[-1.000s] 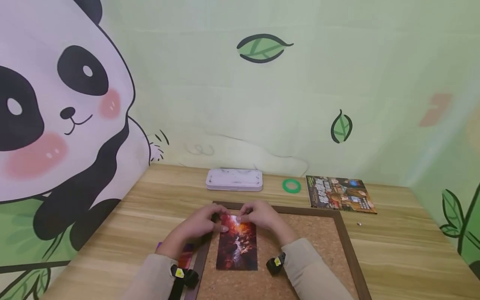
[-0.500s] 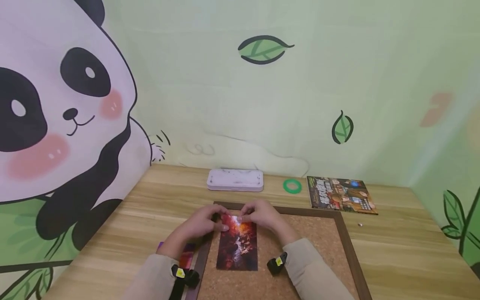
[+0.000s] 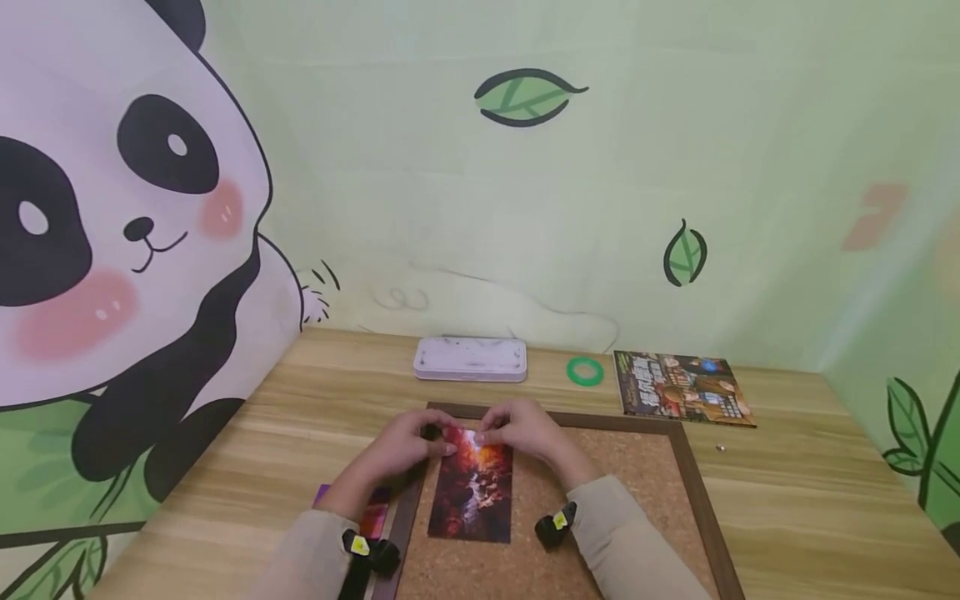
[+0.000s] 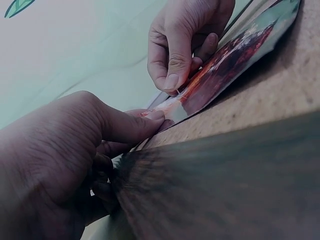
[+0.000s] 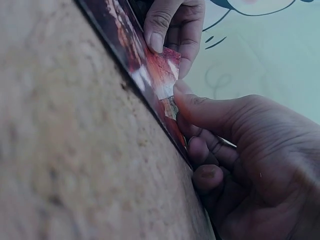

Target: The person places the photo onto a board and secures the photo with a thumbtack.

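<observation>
A red and dark picture card [image 3: 472,498] lies over the upper left of a framed cork board [image 3: 600,517]. The left hand [image 3: 401,443] pinches its top left corner between thumb and fingers; in the left wrist view that thumb lies on the card's face [image 4: 227,62]. At the top edge, the right hand [image 3: 522,429] has thumb and forefinger pinched together. The right wrist view shows the right hand [image 5: 265,150] with its fingertips at the edge of the card [image 5: 162,75]; whether something small sits between them is hard to tell.
Behind the board are a pale tin case [image 3: 470,360], a green ring [image 3: 585,372] and an illustrated book [image 3: 682,389]. A small shiny bit [image 3: 721,448] lies right of the board. Another colourful card [image 3: 373,517] is partly under the left forearm.
The card's lower end has swung slightly left, and its top left corner has shifted a little under the left hand. Both hands have stayed almost in place.
</observation>
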A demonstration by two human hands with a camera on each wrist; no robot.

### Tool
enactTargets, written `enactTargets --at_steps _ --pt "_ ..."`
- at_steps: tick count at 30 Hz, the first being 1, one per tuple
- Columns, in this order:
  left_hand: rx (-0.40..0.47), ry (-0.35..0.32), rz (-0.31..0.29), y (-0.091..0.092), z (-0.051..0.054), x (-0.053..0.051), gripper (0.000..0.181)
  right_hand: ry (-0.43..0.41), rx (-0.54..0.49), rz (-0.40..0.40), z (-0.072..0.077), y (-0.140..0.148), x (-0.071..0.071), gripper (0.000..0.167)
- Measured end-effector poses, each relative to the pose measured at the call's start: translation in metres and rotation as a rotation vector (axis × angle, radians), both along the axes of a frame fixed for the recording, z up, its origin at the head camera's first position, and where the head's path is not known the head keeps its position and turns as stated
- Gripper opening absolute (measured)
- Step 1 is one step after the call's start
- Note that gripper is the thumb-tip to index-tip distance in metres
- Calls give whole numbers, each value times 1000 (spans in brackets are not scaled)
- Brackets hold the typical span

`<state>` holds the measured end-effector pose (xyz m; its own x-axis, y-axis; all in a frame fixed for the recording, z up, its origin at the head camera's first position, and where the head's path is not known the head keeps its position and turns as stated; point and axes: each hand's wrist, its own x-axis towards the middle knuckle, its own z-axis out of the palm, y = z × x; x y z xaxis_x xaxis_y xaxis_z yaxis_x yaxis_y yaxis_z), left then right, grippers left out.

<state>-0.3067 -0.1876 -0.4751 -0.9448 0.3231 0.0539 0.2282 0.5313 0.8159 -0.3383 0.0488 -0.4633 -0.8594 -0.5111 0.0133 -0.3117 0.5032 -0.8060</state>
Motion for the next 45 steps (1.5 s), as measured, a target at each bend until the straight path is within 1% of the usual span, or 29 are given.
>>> enactTargets --at_steps 4,6,11,15,21,27,34,38,41,45 --pt "-8 48 -27 1 -1 -2 29 24 16 -3 1 2 1 5" --pt "-5 45 -33 2 -1 -2 30 27 20 -5 2 3 1 5" --pt "-13 21 -10 2 -2 0 28 20 6 4 2 4 2 5" --pt "-29 27 -12 0 -1 0 27 13 8 5 2 2 3 6" --pt "-27 33 -10 -3 1 -1 27 17 21 3 5 -3 -1 5" --pt "-50 34 5 -5 0 -2 27 -13 58 -2 8 -9 -2 5" --pt "-45 46 2 -3 0 -2 28 17 111 1 13 -10 -3 5" --pt "-60 53 -9 -2 -2 -1 28 8 119 16 12 -9 -2 6" --pt "-63 50 -11 -2 -2 0 28 9 94 40 10 -8 -1 5" --pt "-64 53 -10 -4 -2 -1 28 71 60 88 1 -2 -2 5"
